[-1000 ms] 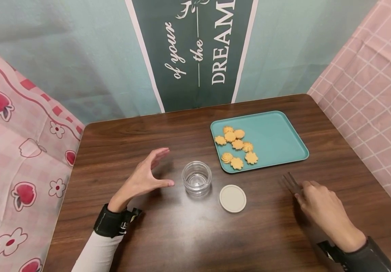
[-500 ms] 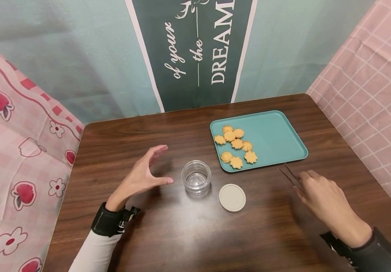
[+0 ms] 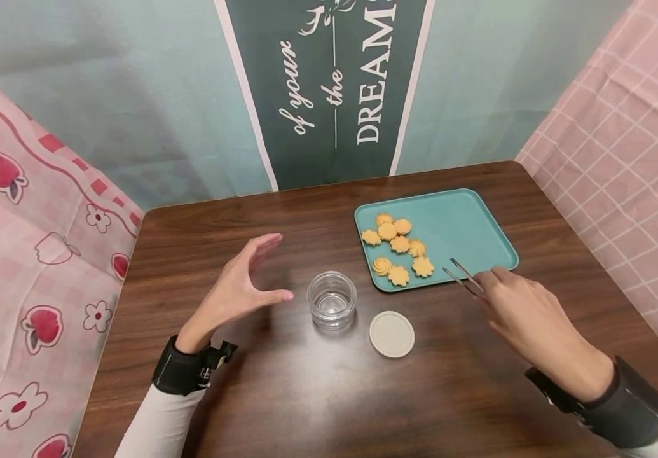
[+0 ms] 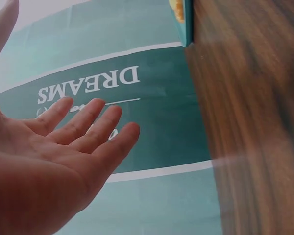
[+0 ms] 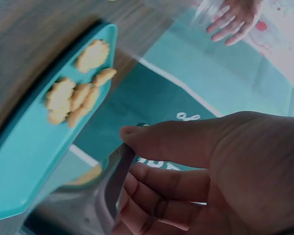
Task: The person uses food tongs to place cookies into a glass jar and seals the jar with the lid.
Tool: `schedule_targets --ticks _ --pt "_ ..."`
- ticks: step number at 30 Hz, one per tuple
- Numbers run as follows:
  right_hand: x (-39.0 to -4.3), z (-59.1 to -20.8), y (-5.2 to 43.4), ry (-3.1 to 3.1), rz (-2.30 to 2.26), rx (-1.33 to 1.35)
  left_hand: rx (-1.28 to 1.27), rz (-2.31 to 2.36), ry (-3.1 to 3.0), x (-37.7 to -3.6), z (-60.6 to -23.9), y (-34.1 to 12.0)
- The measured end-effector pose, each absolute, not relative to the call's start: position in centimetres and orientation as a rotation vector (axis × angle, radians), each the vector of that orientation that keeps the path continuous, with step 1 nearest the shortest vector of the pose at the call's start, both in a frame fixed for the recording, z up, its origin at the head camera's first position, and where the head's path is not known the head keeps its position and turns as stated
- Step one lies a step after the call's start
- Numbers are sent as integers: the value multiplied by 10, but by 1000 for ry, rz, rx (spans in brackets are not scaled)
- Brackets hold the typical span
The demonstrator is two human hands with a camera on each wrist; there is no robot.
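Note:
My right hand (image 3: 520, 312) grips a pair of metal tongs (image 3: 465, 278), thumb on one side and fingers on the other in the right wrist view. The two tong tips stand apart over the front edge of a teal tray (image 3: 472, 222). Several golden cookies (image 3: 400, 244) lie at the tray's left end, left of the tips. My left hand (image 3: 237, 289) is held with thumb and fingers spread, left of a clear glass jar (image 3: 331, 300) and apart from it. The jar stands uncovered, with nothing inside.
A round cream lid (image 3: 391, 334) lies flat on the dark wooden table (image 3: 283, 394), right of the jar and in front of the tray. Printed cloths hang behind the table and along both sides.
My right hand has moved left and away from me, bringing the tongs from the bare table to over the tray's front edge. The left hand has barely shifted.

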State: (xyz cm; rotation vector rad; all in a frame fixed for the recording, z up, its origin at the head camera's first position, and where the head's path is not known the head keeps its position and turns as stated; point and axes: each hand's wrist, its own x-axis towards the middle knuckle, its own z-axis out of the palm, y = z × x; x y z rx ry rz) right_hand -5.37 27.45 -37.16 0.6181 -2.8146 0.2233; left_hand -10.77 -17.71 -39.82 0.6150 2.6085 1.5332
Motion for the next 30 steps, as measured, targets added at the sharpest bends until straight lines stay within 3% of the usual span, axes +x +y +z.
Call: schedule_targets --ticks 30 --pt "-71 -331 197 -2676 162 1004 774 1551 2610 -108 -375 -151"
